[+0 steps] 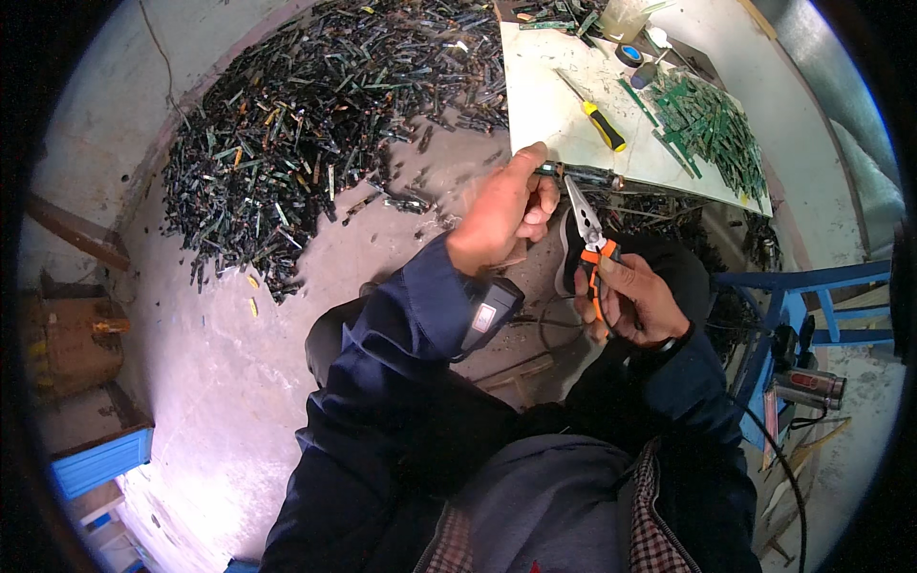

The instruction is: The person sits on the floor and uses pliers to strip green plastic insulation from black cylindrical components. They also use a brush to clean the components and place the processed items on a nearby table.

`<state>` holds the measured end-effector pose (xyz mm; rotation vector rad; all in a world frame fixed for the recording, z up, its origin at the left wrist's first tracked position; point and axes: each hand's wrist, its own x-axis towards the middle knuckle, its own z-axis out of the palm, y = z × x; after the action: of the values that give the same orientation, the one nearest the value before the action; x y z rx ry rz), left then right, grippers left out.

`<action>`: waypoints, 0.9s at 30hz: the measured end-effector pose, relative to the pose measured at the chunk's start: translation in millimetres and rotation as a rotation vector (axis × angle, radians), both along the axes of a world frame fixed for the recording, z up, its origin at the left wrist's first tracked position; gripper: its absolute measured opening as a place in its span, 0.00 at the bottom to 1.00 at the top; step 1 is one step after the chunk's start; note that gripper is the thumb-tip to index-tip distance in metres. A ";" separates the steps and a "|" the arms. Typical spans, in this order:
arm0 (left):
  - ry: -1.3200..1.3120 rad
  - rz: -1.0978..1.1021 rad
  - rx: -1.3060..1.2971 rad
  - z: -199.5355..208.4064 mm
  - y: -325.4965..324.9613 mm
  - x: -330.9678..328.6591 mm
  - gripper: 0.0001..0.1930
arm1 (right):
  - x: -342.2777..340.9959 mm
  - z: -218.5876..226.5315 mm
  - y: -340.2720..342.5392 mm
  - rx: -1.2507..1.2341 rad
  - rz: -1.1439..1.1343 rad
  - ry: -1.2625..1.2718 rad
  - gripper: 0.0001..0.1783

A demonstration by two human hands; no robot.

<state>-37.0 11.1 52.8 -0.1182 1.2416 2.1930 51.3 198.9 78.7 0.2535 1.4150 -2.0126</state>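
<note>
Floor pile [287,134] cropped above; piece [594,176] at left hand [501,207] unclear.

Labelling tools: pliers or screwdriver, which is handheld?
The orange-handled pliers, held in the right hand; the yellow-and-black screwdriver lies on the white board.

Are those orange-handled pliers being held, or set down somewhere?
Held. The right hand grips the pliers by their handles, with the metal nose sticking out beyond it.
</note>
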 end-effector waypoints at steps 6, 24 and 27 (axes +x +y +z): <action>-0.100 -0.098 0.271 -3.5 -4.7 0.7 0.27 | 12.1 -17.9 -14.8 -0.529 0.014 -0.210 0.28; 0.095 -0.106 0.172 2.3 -4.7 2.1 0.31 | 27.2 -10.9 4.1 0.952 0.309 0.589 0.12; 0.151 -0.145 0.181 -6.3 -4.4 -1.0 0.31 | 28.5 -22.3 11.7 0.848 0.094 0.526 0.14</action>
<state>-37.9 6.8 46.5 0.2082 1.0873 2.2064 79.8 210.6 56.4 0.0001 2.5143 -1.3357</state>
